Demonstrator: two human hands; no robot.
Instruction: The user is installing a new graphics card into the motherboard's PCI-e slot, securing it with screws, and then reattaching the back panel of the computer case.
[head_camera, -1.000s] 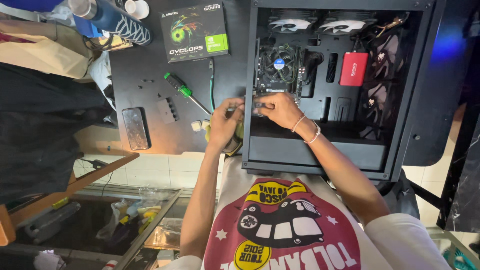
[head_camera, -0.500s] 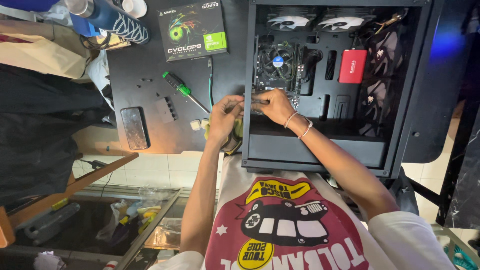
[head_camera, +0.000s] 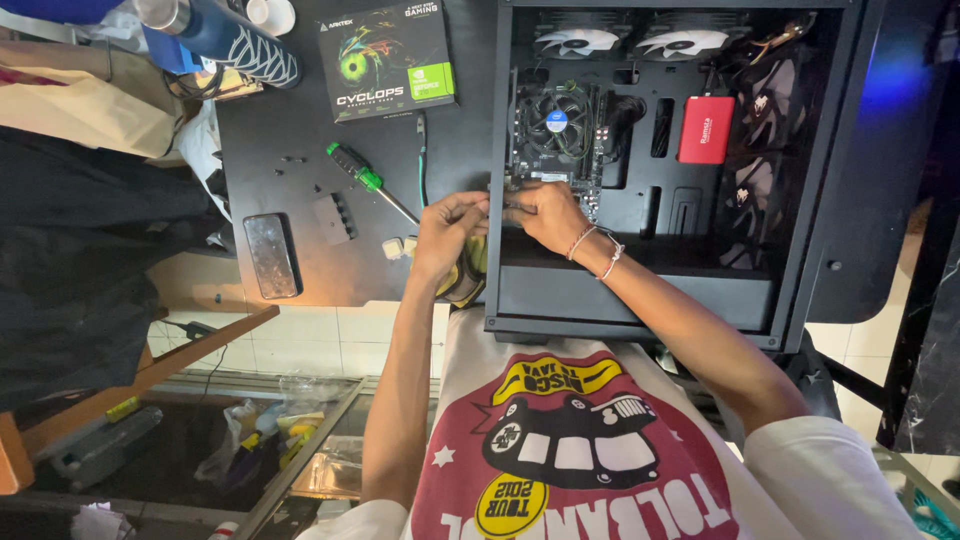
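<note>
my left hand (head_camera: 447, 232) and right hand (head_camera: 543, 212) meet at the left wall of the open black computer case (head_camera: 640, 300). a second ago they sat a little nearer to me; now they have shifted farther in, right up to the near edge of the motherboard (head_camera: 555, 150). the left grip is curled together at the fingertips, pinching something too small to name. the right grip is also closed around a small part against the board's edge, though i cannot tell what it is. that move puts the work right at the board rather than outside the case.

left of my hands, on the dark surface (head_camera: 300, 270), lie a green-handled screwdriver (head_camera: 365, 180), a phone (head_camera: 270, 255) and a few loose screws (head_camera: 292, 159). farther off sits a graphics card box (head_camera: 388, 60). inside the case, past the board's cooler fan (head_camera: 556, 122), a red drive (head_camera: 706, 129) is mounted to the right, and two white fans (head_camera: 630, 42) line the far wall.
</note>
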